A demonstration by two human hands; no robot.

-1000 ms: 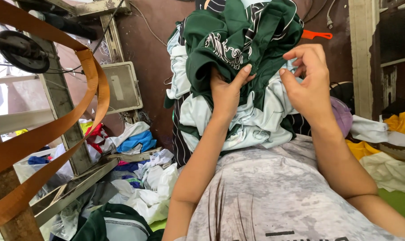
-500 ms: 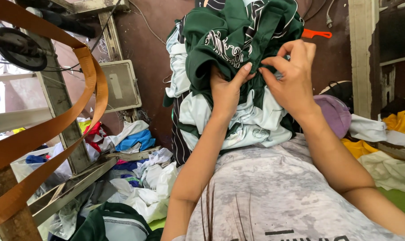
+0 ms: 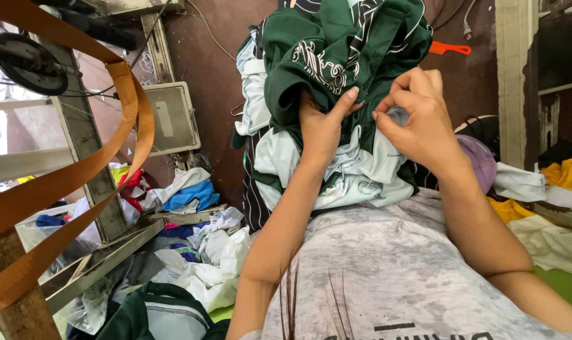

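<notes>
Looking down from the head camera, I see no real container; the nearest thing to one is the heap of loose clothes (image 3: 198,264), white, blue and red pieces lying to the lower left of the green garment (image 3: 336,44). That green garment, dark with white patterned trim and pale mint panels (image 3: 355,170), is held up in front of me at the top middle of the view, its lower folds hanging down to my grey mottled shirt (image 3: 386,277).

My left hand (image 3: 323,123) is raised on a near-vertical forearm, palm towards the cloth, fingers curled shut around a bunch of the green garment, thumb pressed up along the fabric. My right hand (image 3: 418,119) sits just beside it, to the right, wrist bent, with thumb and forefinger pinched closed on a small fold of the pale panel; the other fingers are curled in behind. The two hands are close but I cannot tell whether they touch.

To the left of the garment a wide orange strap (image 3: 109,145) loops across the view past a black wheel (image 3: 28,63). Right of the garment lie a purple cloth (image 3: 481,160) and yellow cloth (image 3: 566,173). An orange plastic tool (image 3: 451,48) hangs on the brown wall just right of the garment's top.
</notes>
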